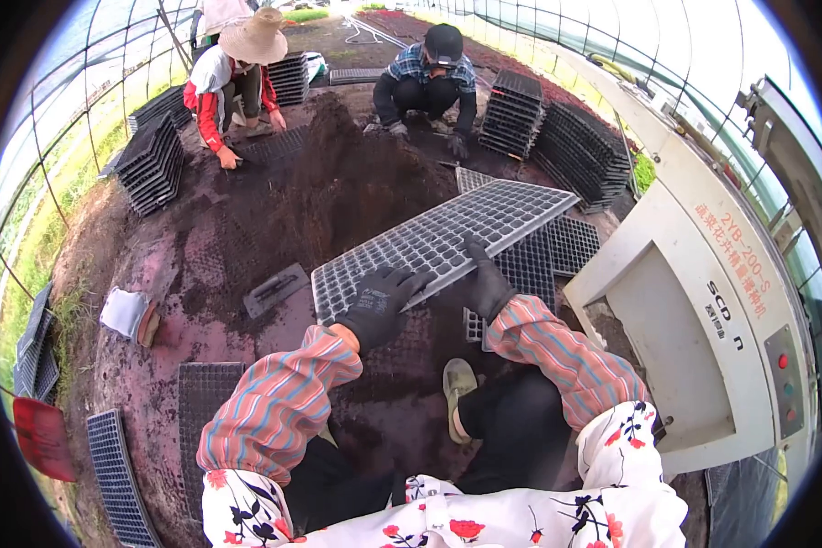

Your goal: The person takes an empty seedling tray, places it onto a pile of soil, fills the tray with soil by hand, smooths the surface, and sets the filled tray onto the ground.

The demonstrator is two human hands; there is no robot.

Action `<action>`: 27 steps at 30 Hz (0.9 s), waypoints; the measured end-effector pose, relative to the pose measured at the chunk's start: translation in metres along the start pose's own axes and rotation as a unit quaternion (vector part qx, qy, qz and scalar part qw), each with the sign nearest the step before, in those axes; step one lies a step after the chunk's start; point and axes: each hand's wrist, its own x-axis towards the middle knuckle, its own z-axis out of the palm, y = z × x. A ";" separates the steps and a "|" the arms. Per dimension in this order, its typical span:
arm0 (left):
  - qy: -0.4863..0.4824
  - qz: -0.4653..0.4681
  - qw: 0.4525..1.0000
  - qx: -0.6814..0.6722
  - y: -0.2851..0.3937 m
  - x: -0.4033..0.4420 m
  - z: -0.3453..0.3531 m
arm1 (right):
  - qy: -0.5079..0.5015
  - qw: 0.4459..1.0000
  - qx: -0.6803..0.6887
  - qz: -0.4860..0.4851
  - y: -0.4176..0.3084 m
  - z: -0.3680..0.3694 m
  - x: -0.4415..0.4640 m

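Note:
A seedling tray (429, 239) with rows of small square cells is held up, tilted, in front of me. On its near edge, toward the left, my left hand (380, 306) in a dark glove is closed. My right hand (487, 285), also gloved, grips the same edge farther right. Beneath and behind the held tray lie other black trays (526, 265) on the ground. A flat trowel-like tool (276, 289) rests on the soil-stained sheet, left of the held tray. Beyond the tray rises a heap of dark soil (352, 173).
A beige machine (703, 310) stands close on my right. Two co-workers, one in a straw hat (254, 36) and one in a dark cap (444, 44), crouch beyond the heap. Stacked trays (148, 164) stand at left, more (511, 114) at right. A red object (44, 438) is lower left.

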 end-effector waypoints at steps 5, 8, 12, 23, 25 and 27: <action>-0.010 0.012 1.000 0.004 -0.013 0.000 0.008 | 0.094 0.992 -0.009 -0.083 -0.007 0.035 -0.013; 0.025 0.073 0.996 -0.046 -0.036 0.002 0.002 | 0.135 0.975 -0.010 -0.176 -0.014 -0.005 0.029; 0.051 -0.066 0.996 0.004 -0.072 -0.016 -0.020 | 0.144 0.953 -0.075 -0.256 -0.046 -0.012 0.014; -0.298 -0.007 0.919 -0.259 -0.069 -0.255 0.194 | 0.185 0.899 -0.109 -0.381 -0.077 -0.045 -0.012; -0.409 -0.033 0.789 -0.457 -0.059 -0.293 0.267 | 0.151 0.902 -0.146 -0.378 -0.092 -0.081 -0.014; -0.395 0.127 0.783 -0.464 -0.035 -0.297 0.306 | 0.179 0.913 -0.114 -0.349 -0.090 -0.061 -0.030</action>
